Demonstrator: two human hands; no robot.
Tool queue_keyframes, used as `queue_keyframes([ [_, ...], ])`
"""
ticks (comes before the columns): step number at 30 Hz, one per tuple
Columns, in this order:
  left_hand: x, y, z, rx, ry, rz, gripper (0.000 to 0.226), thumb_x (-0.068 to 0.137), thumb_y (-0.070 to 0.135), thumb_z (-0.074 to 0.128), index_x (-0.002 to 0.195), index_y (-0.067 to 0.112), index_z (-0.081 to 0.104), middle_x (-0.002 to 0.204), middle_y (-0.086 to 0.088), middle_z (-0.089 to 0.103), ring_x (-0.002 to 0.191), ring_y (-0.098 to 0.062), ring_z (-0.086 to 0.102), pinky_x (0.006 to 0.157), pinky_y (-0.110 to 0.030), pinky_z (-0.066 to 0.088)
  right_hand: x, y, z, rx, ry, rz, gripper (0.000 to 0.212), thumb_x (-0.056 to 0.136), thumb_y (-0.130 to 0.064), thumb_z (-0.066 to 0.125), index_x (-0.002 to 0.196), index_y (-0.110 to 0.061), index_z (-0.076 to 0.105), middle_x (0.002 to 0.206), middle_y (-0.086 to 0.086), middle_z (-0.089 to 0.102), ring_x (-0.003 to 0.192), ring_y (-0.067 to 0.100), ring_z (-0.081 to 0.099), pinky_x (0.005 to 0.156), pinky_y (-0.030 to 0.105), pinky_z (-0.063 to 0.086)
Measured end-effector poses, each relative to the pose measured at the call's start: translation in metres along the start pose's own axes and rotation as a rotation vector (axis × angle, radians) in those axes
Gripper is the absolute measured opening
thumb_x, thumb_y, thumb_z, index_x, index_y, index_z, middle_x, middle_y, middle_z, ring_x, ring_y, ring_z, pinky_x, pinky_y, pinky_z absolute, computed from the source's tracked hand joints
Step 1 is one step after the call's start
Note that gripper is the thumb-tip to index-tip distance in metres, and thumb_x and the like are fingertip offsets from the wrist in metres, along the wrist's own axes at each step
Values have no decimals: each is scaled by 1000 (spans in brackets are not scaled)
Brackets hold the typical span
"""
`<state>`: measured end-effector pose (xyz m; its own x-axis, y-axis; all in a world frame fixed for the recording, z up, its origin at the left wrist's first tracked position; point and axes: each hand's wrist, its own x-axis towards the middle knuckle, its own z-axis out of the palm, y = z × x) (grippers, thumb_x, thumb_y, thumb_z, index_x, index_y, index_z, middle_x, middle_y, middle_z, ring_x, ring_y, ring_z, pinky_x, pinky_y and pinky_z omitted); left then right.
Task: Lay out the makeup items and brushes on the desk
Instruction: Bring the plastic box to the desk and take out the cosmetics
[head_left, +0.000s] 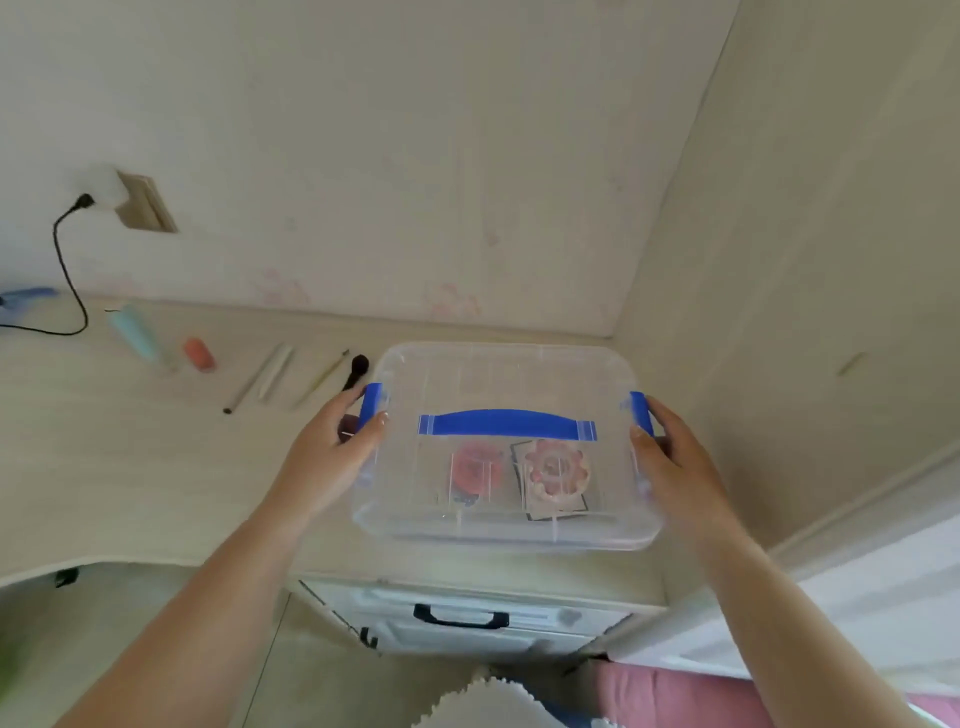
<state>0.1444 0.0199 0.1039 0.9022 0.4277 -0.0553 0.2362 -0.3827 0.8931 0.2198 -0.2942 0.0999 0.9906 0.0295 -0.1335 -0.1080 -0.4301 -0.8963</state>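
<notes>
The clear storage box (506, 447) with blue handle sits on the table (130, 467) between the hands. The left hand (337, 447) grips the blue latch at the box's 9 o'clock; the right hand (670, 452) grips the latch at 3 o'clock. Brushes (291, 379) lie at 10 o'clock from the box, the nearest just beside the left hand.

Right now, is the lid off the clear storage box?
No. The clear lid with its blue handle sits on the storage box, and the left hand and right hand grip its blue side latches.
</notes>
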Motion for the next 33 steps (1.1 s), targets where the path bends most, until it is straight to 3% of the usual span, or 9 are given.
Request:
queue_keyframes([
  [2, 28, 0, 8, 20, -4, -12, 40, 91, 29, 55, 131, 30, 51, 77, 3, 61, 64, -10, 56, 60, -19, 41, 29, 0, 5, -19, -23, 1, 36, 95, -35, 45, 129, -46, 44, 82, 7, 60, 68, 18, 55, 65, 30, 46],
  [6, 64, 4, 21, 4, 0, -56, 36, 91, 30, 56, 127, 33, 54, 88, -2, 66, 71, -12, 60, 55, -11, 41, 67, 2, 15, 36, 10, 43, 32, 95, -31, 47, 126, -38, 53, 68, -7, 50, 58, 13, 47, 61, 30, 41],
  [9, 86, 9, 31, -19, 14, -70, 29, 91, 31, 56, 120, 34, 57, 91, -2, 68, 72, -11, 61, 51, -9, 43, 88, 9, 20, 66, 51, 95, 32, 94, -30, 50, 125, -32, 57, 66, -5, 48, 58, 15, 44, 63, 32, 40],
  [13, 106, -2, 37, 27, -12, -77, 25, 89, 37, 56, 112, 28, 61, 72, 7, 62, 51, -2, 58, 56, -22, 44, 93, 13, 24, 72, 77, 126, 29, 93, -29, 51, 121, -30, 60, 69, -4, 54, 59, 15, 47, 63, 29, 41],
  [16, 117, -10, 40, -4, 0, -132, 26, 88, 36, 58, 110, 23, 60, 84, 3, 69, 60, -11, 64, 61, -30, 48, 99, 11, 25, 58, 100, 142, 30, 93, -29, 52, 122, -29, 60, 81, -3, 64, 64, 15, 55, 63, 27, 43],
  [19, 123, -11, 42, -11, 10, -142, 24, 89, 36, 58, 109, 23, 58, 91, 1, 70, 69, -16, 66, 59, -27, 47, 107, 5, 28, 26, 112, 139, 33, 92, -30, 54, 125, -26, 59, 90, -2, 66, 70, 14, 58, 65, 26, 44],
  [24, 139, -17, 40, -2, 3, -141, 24, 88, 37, 58, 108, 23, 59, 90, -1, 70, 63, -15, 65, 56, -29, 49, 113, -2, 37, -20, 141, 125, 33, 93, -28, 54, 124, -24, 60, 84, -4, 64, 65, 11, 55, 59, 22, 42],
  [31, 149, -16, 40, 185, -24, -85, 29, 91, 41, 48, 109, 20, 56, 91, 2, 69, 71, -18, 66, 57, -29, 47, 112, -8, 32, -371, 136, 49, 33, 96, -33, 45, 126, -27, 58, 84, -3, 68, 73, 16, 62, 58, 19, 43],
  [33, 149, -15, 40, 245, -16, -62, 30, 92, 43, 44, 106, 20, 55, 88, 3, 68, 73, -20, 66, 60, -30, 46, 113, -12, 32, -468, 127, 34, 31, 97, -31, 41, 119, -22, 60, 82, 3, 69, 72, 21, 63, 61, 27, 48],
])
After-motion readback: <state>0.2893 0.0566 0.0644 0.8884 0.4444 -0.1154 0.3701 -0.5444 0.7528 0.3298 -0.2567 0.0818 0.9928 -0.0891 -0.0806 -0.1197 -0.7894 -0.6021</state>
